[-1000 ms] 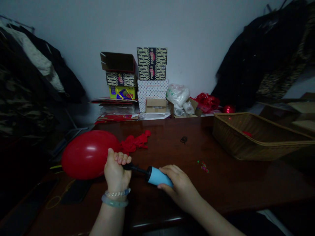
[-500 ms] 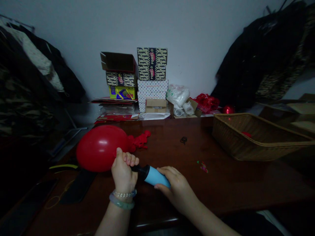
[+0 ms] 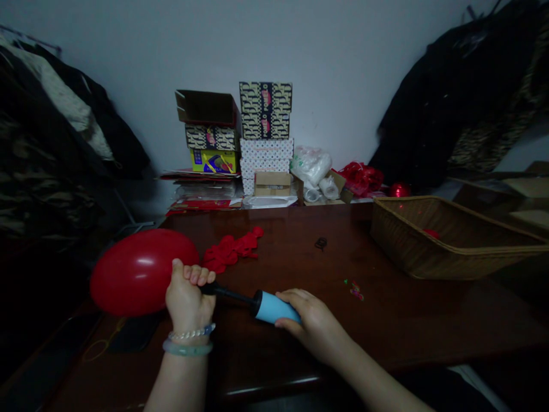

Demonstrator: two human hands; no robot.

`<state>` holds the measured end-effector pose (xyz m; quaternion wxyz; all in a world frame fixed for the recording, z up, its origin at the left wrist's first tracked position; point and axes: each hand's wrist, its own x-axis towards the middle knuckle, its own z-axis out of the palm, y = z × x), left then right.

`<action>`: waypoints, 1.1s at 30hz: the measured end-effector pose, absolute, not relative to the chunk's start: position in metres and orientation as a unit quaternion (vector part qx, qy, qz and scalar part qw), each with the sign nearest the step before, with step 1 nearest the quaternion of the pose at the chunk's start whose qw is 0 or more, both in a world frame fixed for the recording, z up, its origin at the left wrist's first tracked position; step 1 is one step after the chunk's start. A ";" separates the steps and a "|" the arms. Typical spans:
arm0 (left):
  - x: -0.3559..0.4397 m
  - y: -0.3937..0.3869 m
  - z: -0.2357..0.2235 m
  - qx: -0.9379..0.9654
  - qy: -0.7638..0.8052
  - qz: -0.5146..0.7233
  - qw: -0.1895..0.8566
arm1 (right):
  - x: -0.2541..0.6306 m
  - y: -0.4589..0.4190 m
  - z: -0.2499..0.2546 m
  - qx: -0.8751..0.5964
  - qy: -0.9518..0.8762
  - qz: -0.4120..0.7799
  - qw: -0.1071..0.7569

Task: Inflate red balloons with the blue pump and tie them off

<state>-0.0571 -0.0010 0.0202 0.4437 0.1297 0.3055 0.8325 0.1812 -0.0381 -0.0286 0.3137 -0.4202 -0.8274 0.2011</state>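
Note:
A red balloon [image 3: 139,272], swollen with air, sticks out to the left from my left hand [image 3: 189,294]. That hand is closed around the balloon's neck and the black nozzle end of a hand pump; the exact join is hidden by my fingers. My right hand [image 3: 315,323] wraps the light blue barrel of the balloon pump [image 3: 277,308]. The pump's thin black shaft shows drawn out between the two hands. Just behind my left hand, a heap of limp red balloons [image 3: 231,250] lies on the brown table [image 3: 295,246].
A wicker basket [image 3: 446,252] with something red inside stands at the right. Small colourful bits [image 3: 355,290] and a dark coiled band [image 3: 320,244] lie mid-table. Stacked boxes [image 3: 266,111] and plastic bags [image 3: 312,166] line the wall. A dark flat object [image 3: 132,333] lies at the left.
My left hand has moved left and slightly down with the balloon, drawing out the pump's black shaft. More of the limp red heap shows. My right hand has barely moved.

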 end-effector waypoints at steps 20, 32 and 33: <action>-0.001 -0.006 0.009 0.158 0.316 0.804 0.478 | 0.173 -0.043 -0.036 -0.397 -0.817 0.164 0.386; -0.050 -0.003 0.023 0.137 0.298 0.836 0.440 | 0.180 -0.037 -0.031 -0.400 -0.831 0.177 0.342; -0.054 -0.003 0.023 0.133 0.296 0.838 0.438 | 0.181 -0.036 -0.030 -0.402 -0.832 0.178 0.339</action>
